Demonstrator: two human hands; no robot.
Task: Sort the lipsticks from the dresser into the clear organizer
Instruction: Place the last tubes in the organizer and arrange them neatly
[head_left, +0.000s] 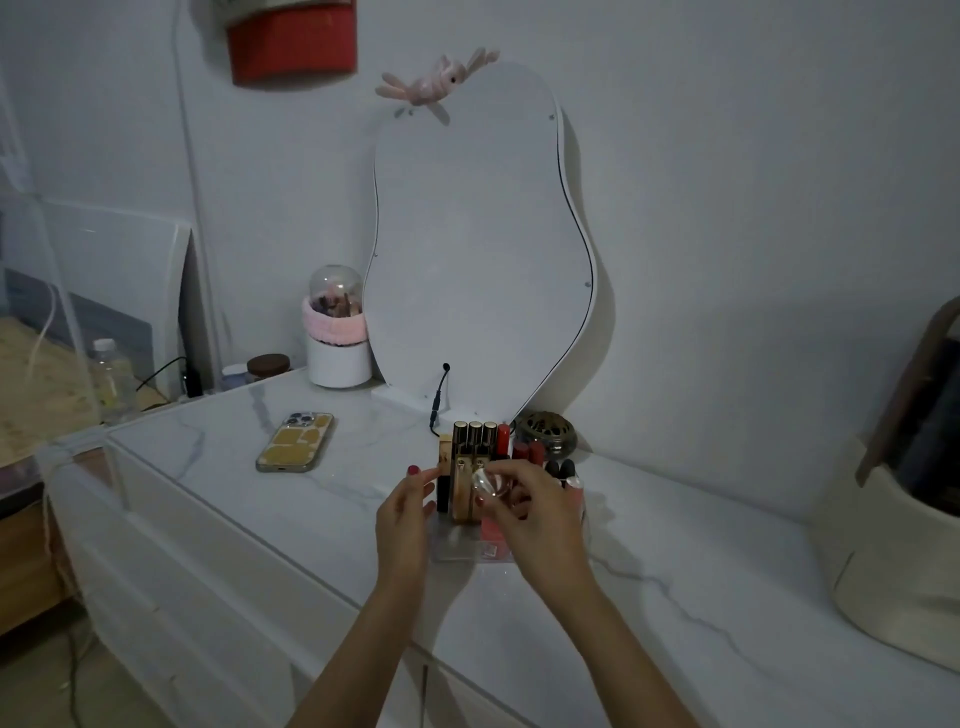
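The clear organizer (457, 548) stands on the white marble dresser top (649, 545), in front of the mirror. Several lipsticks stand upright in it: gold-capped tubes (474, 439) at the back, a red one (503, 441) beside them, dark ones (561, 467) to the right. My right hand (535, 514) hovers over the organizer's front, fingers closed on a small clear rounded lipstick piece (488, 486). My left hand (408, 506) rests against the organizer's left side, fingers apart, touching a black tube (442, 493).
A phone (296, 441) in a gold case lies to the left. A curved mirror (478, 249) with a cable stands behind, a brass dish (545, 431) at its right. A white brush holder (337, 338) sits back left, a cream basket (904, 545) far right.
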